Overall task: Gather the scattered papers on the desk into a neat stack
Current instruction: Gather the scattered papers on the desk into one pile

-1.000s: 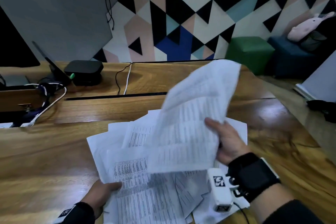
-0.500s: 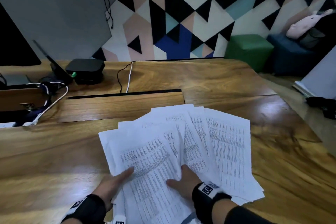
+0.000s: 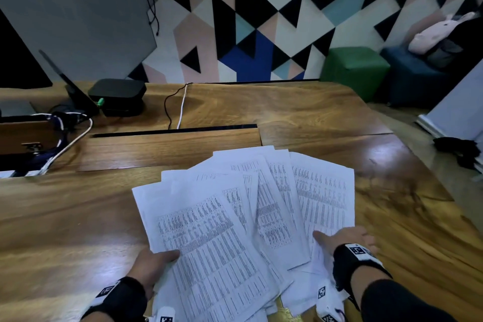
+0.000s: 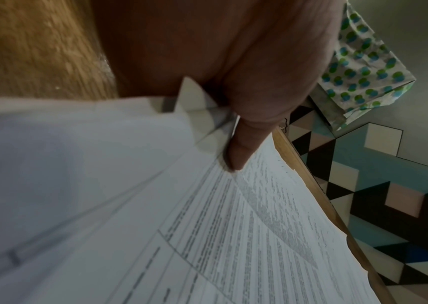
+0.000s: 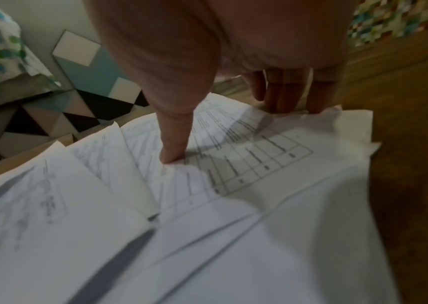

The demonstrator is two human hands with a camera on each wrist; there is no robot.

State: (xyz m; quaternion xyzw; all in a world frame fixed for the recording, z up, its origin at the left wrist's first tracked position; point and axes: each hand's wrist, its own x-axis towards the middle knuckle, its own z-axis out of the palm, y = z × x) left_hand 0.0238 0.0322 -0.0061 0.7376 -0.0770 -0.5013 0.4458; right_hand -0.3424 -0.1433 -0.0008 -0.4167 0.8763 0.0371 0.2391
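Observation:
Several printed sheets, the papers (image 3: 235, 217), lie fanned and overlapping on the wooden desk (image 3: 65, 230) just in front of me. My left hand (image 3: 154, 261) grips the fan's near left edge; in the left wrist view its thumb (image 4: 236, 156) presses on top of the papers (image 4: 233, 226) while the other fingers are hidden beneath. My right hand (image 3: 345, 236) rests flat on the rightmost sheet. In the right wrist view its thumb (image 5: 174, 144) and straight fingers (image 5: 285, 98) press down on the papers (image 5: 246, 174).
A black box (image 3: 117, 94) and loose cables (image 3: 180, 104) sit at the desk's back left, behind a long slot (image 3: 172, 131). The desk's edge runs diagonally on the right, with a green cube stool (image 3: 352, 68) beyond it. Bare wood surrounds the papers.
A second ago my right hand held one sheet up in the air. That sheet now lies on the fan, and the hand has slid from the middle to the rightmost sheet.

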